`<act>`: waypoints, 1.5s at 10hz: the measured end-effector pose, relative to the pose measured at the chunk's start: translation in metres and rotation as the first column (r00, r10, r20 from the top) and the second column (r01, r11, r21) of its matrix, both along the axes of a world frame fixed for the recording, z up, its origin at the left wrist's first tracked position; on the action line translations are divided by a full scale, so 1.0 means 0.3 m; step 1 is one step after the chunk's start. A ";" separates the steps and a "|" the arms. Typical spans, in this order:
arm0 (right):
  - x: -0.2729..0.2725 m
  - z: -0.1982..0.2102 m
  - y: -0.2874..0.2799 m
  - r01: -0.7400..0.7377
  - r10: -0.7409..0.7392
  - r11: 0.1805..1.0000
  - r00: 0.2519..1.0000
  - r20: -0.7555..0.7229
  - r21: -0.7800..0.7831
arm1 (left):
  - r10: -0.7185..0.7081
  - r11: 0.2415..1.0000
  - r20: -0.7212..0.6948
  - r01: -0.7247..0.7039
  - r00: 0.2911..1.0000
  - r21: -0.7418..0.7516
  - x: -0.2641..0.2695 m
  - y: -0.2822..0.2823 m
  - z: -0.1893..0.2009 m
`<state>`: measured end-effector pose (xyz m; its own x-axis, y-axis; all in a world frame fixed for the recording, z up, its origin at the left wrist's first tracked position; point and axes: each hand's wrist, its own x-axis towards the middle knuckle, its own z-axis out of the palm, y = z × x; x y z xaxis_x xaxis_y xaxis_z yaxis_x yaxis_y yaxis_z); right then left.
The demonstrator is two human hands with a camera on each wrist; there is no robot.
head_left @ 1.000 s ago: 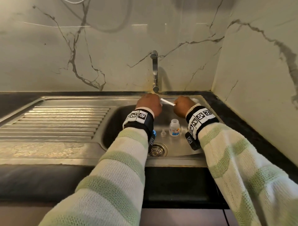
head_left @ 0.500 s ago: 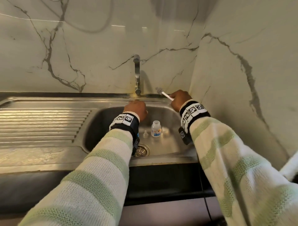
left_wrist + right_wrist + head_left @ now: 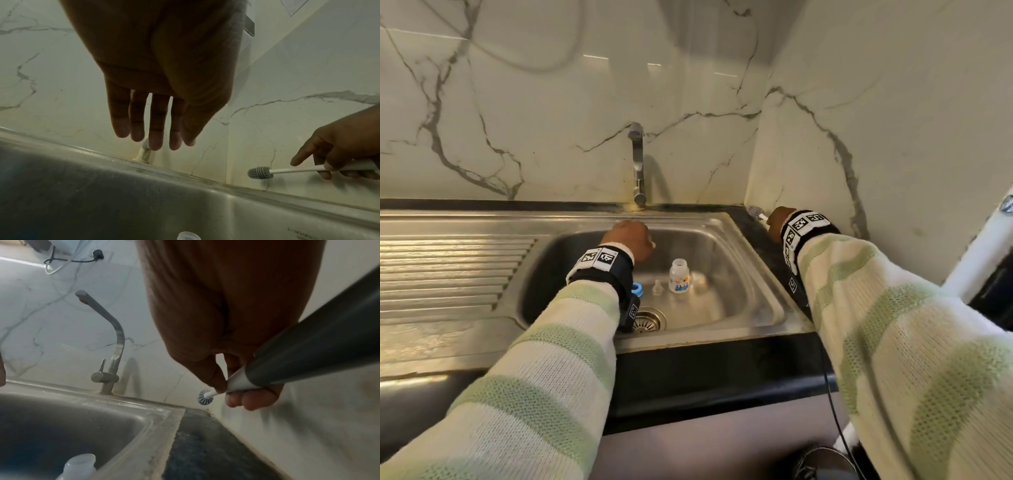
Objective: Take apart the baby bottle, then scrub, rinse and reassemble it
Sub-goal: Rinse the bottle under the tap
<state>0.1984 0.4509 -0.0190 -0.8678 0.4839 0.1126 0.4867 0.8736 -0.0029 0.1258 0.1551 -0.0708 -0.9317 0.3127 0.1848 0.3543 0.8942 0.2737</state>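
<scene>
The open baby bottle (image 3: pixel 679 276) stands upright on the sink (image 3: pixel 743 260) floor, with its clear nipple (image 3: pixel 657 287) and blue ring (image 3: pixel 637 288) just to its left. My right hand (image 3: pixel 777 221) grips the white-and-grey bottle brush (image 3: pixel 260 172) over the dark counter in the back right corner, bristles toward the wall. My left hand (image 3: pixel 152 126) hovers over the basin with fingers straight, holding nothing. In the right wrist view the brush head (image 3: pixel 203 397) points at the wall corner and the bottle's mouth (image 3: pixel 81 463) shows below.
A steel tap (image 3: pixel 637 164) rises behind the basin. The drain (image 3: pixel 649 319) sits at the basin's front. A ribbed draining board (image 3: pixel 448 270) lies to the left. Marble walls close the back and right. A black cable (image 3: pixel 835 421) hangs at the front right.
My right hand has carried the brush from over the basin to the back right corner of the counter. My left hand has stayed over the basin and holds nothing now.
</scene>
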 end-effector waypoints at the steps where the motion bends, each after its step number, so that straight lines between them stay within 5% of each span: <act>1: 0.081 0.029 -0.041 -0.013 0.009 0.996 0.999 0.040 0.091 | -0.002 1.000 0.016 0.002 1.000 0.014 0.006 0.000 0.005; 3: 0.171 0.027 -0.090 -0.037 0.012 0.976 0.993 0.116 0.214 | -0.032 0.998 0.058 0.029 0.998 0.049 0.002 -0.007 -0.004; 5: 0.120 0.017 -0.096 -0.068 0.043 0.991 0.979 0.200 0.119 | -0.043 0.996 0.067 0.038 0.997 0.084 -0.001 -0.007 -0.007; 7: 0.140 0.014 -0.104 -0.155 0.092 0.952 0.967 0.237 0.263 | -0.060 0.995 0.064 0.054 0.996 0.084 0.004 -0.002 -0.010; 9: 0.099 0.003 -0.083 -0.183 0.124 0.961 0.956 0.266 0.209 | -0.057 0.994 0.071 0.050 0.996 0.100 0.001 -0.002 -0.016; 12: 0.041 -0.029 -0.023 -0.116 0.089 0.968 0.988 0.126 0.222 | -0.050 0.992 0.078 0.041 0.996 0.119 -0.013 -0.011 -0.018; 15: -0.140 0.082 -0.215 -0.235 0.233 0.972 0.970 -0.064 -0.030 | 0.037 0.995 0.050 -0.041 0.998 0.086 -0.061 -0.068 -0.010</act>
<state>0.1565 0.3865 0.0055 -0.9497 0.2732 0.1531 0.2670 0.9618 -0.0601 0.1077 0.1348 -0.0737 -0.9514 0.2604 0.1644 0.3041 0.8792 0.3668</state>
